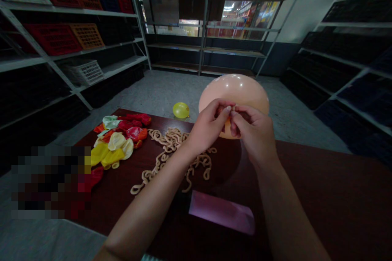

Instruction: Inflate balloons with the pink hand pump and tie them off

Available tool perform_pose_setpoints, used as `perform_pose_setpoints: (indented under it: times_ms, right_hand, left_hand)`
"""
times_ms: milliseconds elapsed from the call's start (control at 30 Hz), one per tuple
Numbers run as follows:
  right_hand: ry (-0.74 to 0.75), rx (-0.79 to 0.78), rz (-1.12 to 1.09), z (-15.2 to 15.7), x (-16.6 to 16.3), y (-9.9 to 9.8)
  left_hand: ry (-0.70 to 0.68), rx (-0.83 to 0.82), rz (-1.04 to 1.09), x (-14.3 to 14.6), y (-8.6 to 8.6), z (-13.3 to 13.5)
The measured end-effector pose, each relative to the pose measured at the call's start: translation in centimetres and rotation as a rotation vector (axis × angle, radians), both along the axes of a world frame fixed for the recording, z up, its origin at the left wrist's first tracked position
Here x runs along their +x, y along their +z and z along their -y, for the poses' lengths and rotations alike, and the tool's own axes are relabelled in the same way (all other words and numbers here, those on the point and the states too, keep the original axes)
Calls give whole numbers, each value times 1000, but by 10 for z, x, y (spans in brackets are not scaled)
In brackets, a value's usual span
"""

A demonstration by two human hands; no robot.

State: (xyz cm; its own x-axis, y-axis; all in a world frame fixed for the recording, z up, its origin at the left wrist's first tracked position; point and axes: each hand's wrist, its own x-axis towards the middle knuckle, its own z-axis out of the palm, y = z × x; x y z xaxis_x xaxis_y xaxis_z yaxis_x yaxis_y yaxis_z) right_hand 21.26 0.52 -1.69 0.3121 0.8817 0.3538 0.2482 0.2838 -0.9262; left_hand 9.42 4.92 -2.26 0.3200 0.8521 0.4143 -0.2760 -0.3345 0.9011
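Observation:
A blown-up peach balloon [235, 89] floats just above the dark red table [321, 195], held at its neck by both hands. My left hand [208, 124] pinches the neck with thumb and fingers closed. My right hand [252, 132] is closed on the same neck from the right, its fingers curled round it. The neck itself is mostly hidden between the fingers.
A heap of flat balloons [118, 142] in red, yellow and pale colours lies at the table's left, beside a tangle of beige plastic chain pieces [171, 151]. A pink card [222, 212] lies near me. A small yellow balloon [180, 110] rests on the floor. Shelving racks with crates line the room.

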Motion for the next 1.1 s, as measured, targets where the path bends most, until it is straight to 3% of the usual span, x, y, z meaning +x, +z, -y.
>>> perform_pose_setpoints:
  times_ms: [167, 367, 567, 700, 933, 1100]
  right_hand:
    - [-86, 50, 67, 0, -1, -6]
    - [-120, 94, 166, 0, -3, -8]
    - [-32, 74, 124, -2, -6, -10]
    - [20, 37, 116, -5, -3, -13]
    - [-27, 44, 161, -5, -3, -14]
    - [-140, 89, 310, -6, -3, -15]
  left_hand:
    - [181, 239, -149, 1, 1, 9]
    - [285, 302, -226, 3, 3, 14]
    - [175, 136, -244, -5, -1, -2]
    - [94, 192, -330, -16, 0, -9]
    - [243, 485, -555, -19, 6, -1]
    - [339, 539, -649, -14, 3, 5]
